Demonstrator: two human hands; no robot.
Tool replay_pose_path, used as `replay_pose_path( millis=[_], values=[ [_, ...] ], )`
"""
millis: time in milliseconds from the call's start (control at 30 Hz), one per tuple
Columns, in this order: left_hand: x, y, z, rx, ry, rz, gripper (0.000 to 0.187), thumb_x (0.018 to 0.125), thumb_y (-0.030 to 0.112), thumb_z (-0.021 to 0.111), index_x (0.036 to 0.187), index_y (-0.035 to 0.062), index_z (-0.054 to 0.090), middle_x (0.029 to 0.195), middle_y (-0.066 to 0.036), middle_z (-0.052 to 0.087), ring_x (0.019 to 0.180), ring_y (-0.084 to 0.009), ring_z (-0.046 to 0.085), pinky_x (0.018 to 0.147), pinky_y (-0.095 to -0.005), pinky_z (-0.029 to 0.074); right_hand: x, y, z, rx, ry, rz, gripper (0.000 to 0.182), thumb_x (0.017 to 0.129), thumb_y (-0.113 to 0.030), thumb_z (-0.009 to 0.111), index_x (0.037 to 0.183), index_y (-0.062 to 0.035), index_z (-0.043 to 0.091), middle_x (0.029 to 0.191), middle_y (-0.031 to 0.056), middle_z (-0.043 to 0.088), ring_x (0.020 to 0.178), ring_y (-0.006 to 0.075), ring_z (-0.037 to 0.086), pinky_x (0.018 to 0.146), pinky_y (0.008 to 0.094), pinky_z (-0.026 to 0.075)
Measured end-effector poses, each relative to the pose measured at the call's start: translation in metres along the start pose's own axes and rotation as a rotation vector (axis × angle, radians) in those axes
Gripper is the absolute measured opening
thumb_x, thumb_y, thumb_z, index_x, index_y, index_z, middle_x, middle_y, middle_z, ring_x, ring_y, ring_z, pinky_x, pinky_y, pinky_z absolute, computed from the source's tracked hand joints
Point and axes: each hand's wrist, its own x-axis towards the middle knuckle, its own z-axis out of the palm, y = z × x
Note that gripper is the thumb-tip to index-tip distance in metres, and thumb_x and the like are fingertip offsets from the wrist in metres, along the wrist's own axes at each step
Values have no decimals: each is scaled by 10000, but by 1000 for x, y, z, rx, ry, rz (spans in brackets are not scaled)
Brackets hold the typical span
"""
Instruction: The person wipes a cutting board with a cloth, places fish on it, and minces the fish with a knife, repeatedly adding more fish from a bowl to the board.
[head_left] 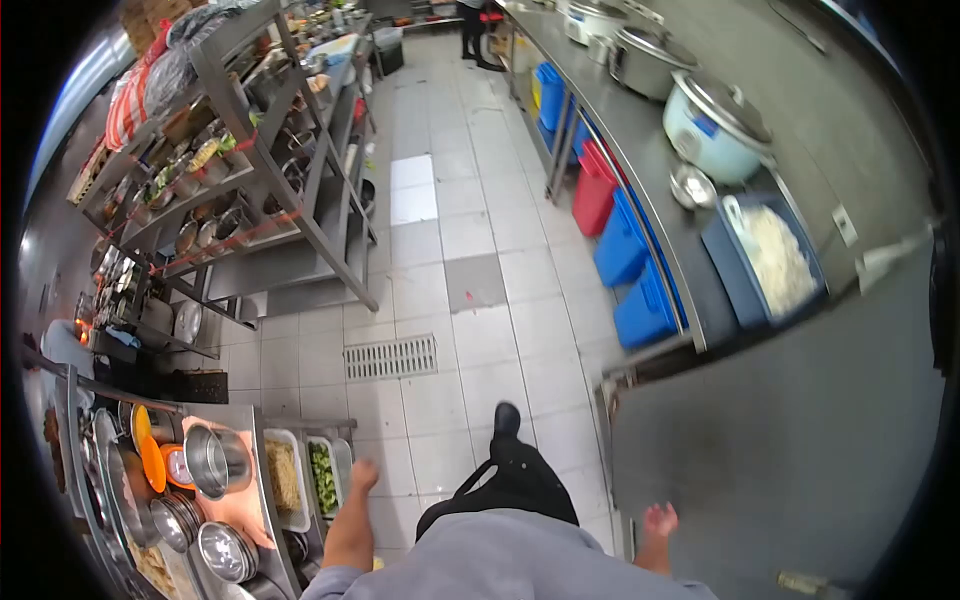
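My left hand [366, 477] hangs low beside the rack on the left, nearest a white tray of chopped green vegetables [323, 478]. Its fingers are mostly turned out of sight, and no object shows in it. On the other side my right hand [660, 521] is open, fingers loosely bent and apart, with nothing in it. It is in front of a large grey metal panel [780, 470]. Between my arms, a black shoe [507, 420] is stretched forward on the tiled floor [470, 390].
A steel pot [216, 460], stacked bowls [228, 552] and a noodle-like food tray [285, 480] stand at left. Steel shelving [290, 215] rises beyond. Along the right counter are a rice cooker [715, 130], a rice bin [735, 270] and blue bins [645, 305]. Another person [472, 30] stands far ahead.
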Motion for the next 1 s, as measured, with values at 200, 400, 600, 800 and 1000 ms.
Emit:
replay_pose_path(
  millis=[200,400,600,800,1000],
  values=[
    [-34,-41,-78,204,-439,-242,170,871,212,726,925,56,764,768,-120,740,724,-269,750,628,-405,607,53,-72,98,20,405,-192,292,912,-243,687,1153,-99,607,1047,118,608,731,270,647,609,422,587],
    [47,88,-71,-728,-220,-601,176,890,182,728,1011,56,729,839,-65,732,719,-196,724,587,-396,594,99,17,311,-1093,-137,206,243,995,-227,639,1198,-97,606,926,79,646,684,234,645,629,425,593],
    [265,199,-76,-383,-385,-195,362,916,311,714,1164,49,752,1004,-162,789,952,-295,754,879,-415,595,21,121,716,-1387,-996,-173,324,984,-48,642,1308,-40,636,973,117,704,795,233,728,685,382,637],
    [532,316,-188,-159,-184,136,413,931,365,655,1177,46,745,1135,-233,751,1102,-414,710,968,-499,557,-75,120,924,-1342,-819,-137,342,996,-52,635,1334,-3,637,1025,138,713,852,265,750,667,392,630],
    [727,519,-379,-237,-93,261,375,956,280,640,1244,52,717,1212,-218,739,1160,-403,691,1031,-489,537,12,166,971,-1303,-509,47,167,975,-81,616,1128,-65,683,852,106,694,740,250,719,535,430,587]
  ],
)
